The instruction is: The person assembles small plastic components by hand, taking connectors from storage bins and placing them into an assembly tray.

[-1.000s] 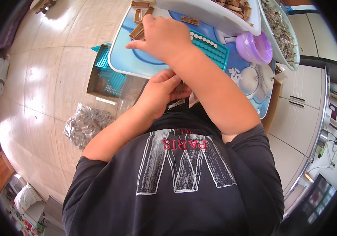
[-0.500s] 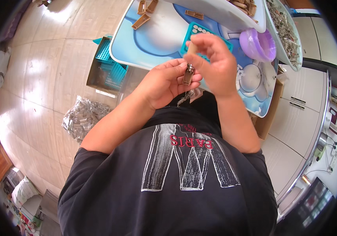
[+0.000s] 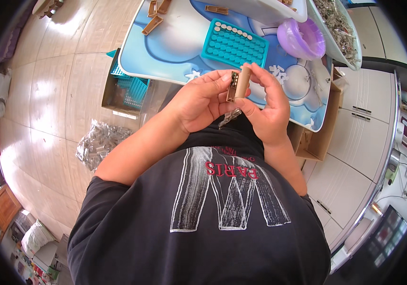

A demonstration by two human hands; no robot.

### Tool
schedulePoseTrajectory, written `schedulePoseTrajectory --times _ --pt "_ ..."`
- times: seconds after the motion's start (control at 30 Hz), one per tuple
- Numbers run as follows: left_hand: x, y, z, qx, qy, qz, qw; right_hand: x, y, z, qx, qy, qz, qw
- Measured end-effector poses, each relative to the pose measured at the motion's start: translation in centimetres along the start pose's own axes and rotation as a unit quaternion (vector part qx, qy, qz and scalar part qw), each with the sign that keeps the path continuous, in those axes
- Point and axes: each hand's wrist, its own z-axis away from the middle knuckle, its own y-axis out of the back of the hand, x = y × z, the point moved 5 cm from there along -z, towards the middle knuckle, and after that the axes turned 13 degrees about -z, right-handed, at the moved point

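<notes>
Nearest, the left hand point(image 3: 198, 102) and right hand point(image 3: 265, 107) meet above the counter's near edge, fingers curled around a small tan plastic piece point(image 3: 239, 84), blocky and slotted with dark metal inside; the left hand also pinches a shiny metal clip point(image 3: 229, 117) below it. Beyond lies the glossy blue-and-white counter point(image 3: 165, 52), with bare room to its left part. On it sits a teal dimpled tray point(image 3: 234, 47), and right of that a translucent purple bowl point(image 3: 302, 39). More tan pieces point(image 3: 152, 24) lie far left. On the pale tiled floor, left, rests a crinkled bag of metal parts point(image 3: 99, 142).
</notes>
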Motion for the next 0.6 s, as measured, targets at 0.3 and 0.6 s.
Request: schedulePoseTrajectory --times 0.3,0.6 --pt "-0.11 0.16 -0.25 0.004 -0.009 0.003 1.0 -0.68 -0.57 0.16 -0.016 0.037 0.037 0.998" --pt "-0.1 0.11 -0.26 0.014 -0.014 -0.031 0.999 -0.27 -0.67 0.31 -0.022 0.047 0.059 0.997"
